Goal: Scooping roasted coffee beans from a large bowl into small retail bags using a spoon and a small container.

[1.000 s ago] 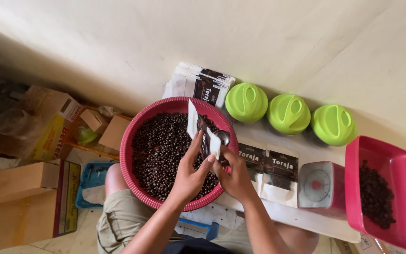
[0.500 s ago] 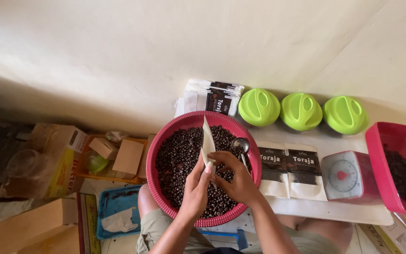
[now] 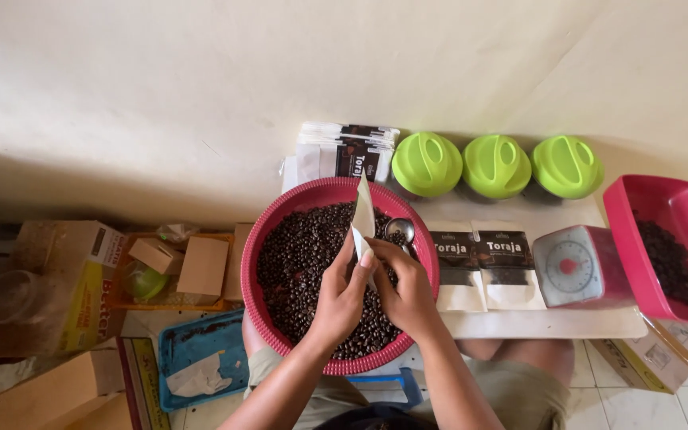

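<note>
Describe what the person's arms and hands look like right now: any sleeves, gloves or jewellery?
Both forearms are bare right down to the frame edge, with no sleeves in view. The left hand and right hand wear no gloves; no rings, watch or bracelets show. Khaki shorts cover the lap below.

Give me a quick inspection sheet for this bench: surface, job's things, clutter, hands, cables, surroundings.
Surface: low white table by a pale wall.
Job's things: red basin of dark beans; white pouch upright over it; metal scoop in the beans.
Clutter: three green lids, kitchen scale, pink tub, flat pouches.
Hands: left hand and right hand both pinch the pouch.
Cables: nothing seen.
Surroundings: cardboard boxes, blue tray.
</note>
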